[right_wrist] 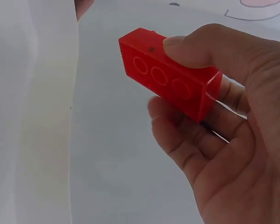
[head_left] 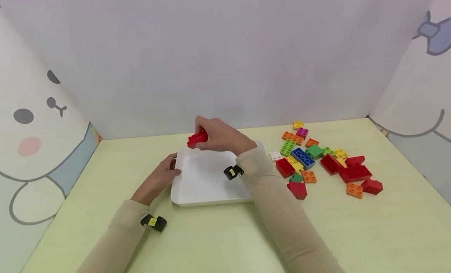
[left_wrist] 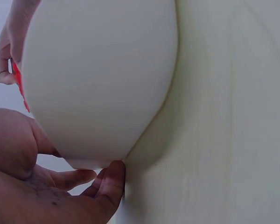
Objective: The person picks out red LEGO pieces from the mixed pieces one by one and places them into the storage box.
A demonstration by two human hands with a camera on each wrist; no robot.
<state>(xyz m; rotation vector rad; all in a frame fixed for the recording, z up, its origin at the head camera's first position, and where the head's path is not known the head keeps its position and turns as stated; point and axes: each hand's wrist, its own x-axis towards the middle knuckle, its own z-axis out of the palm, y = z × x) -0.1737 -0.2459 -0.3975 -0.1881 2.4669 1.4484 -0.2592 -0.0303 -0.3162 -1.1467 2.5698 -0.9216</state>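
A red toy brick (right_wrist: 163,74) is pinched between the thumb and fingers of my right hand (head_left: 223,136). In the head view the brick is over the far left part of a white tray (head_left: 211,183). The right wrist view shows its hollow underside with round tubes. My left hand (head_left: 160,179) grips the tray's left side, thumb over the rim and fingers on the outside. In the left wrist view the fingertips (left_wrist: 114,175) press against the tray's outer wall near the table. My right forearm hides the tray's right part.
Several loose toy bricks in red, blue, green, yellow, orange, white and purple lie on the table right of the tray, among them a blue brick (head_left: 303,158) and a purple brick (head_left: 302,132). A pale wall (head_left: 225,69) stands behind the table (head_left: 211,237).
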